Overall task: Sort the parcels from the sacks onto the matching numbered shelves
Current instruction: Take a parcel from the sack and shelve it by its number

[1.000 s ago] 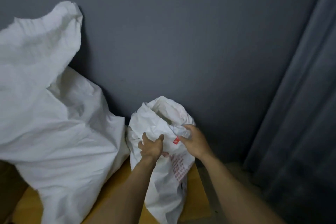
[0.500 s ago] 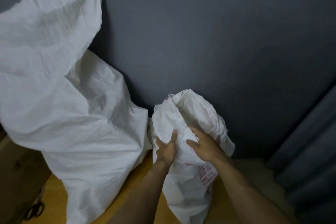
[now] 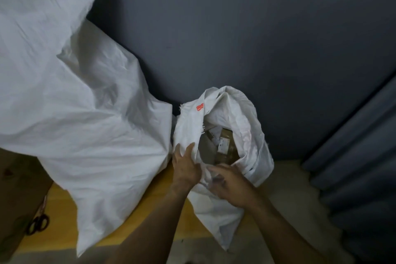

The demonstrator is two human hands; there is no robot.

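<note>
A small white woven sack (image 3: 216, 201) stands against the grey wall, its mouth pulled open. Inside lie brown cardboard parcels (image 3: 225, 146) with white labels. My left hand (image 3: 186, 167) grips the near left edge of the sack's mouth. My right hand (image 3: 232, 184) pinches the near rim of the sack just beside it, fingers curled; it is blurred. A much larger white sack (image 3: 85, 126) bulges to the left, touching the small one.
Both sacks rest on a yellow wooden platform (image 3: 62, 206). Scissors (image 3: 37, 224) lie on a brown cardboard surface at the lower left. A grey wall (image 3: 235, 38) stands behind; a grey curtain (image 3: 360, 167) hangs at the right over a pale floor (image 3: 300, 210).
The small sack's mouth, bunched up earlier, has been spread open, so the parcels inside show. Both hands shifted along its rim, and the view came closer and turned downward.
</note>
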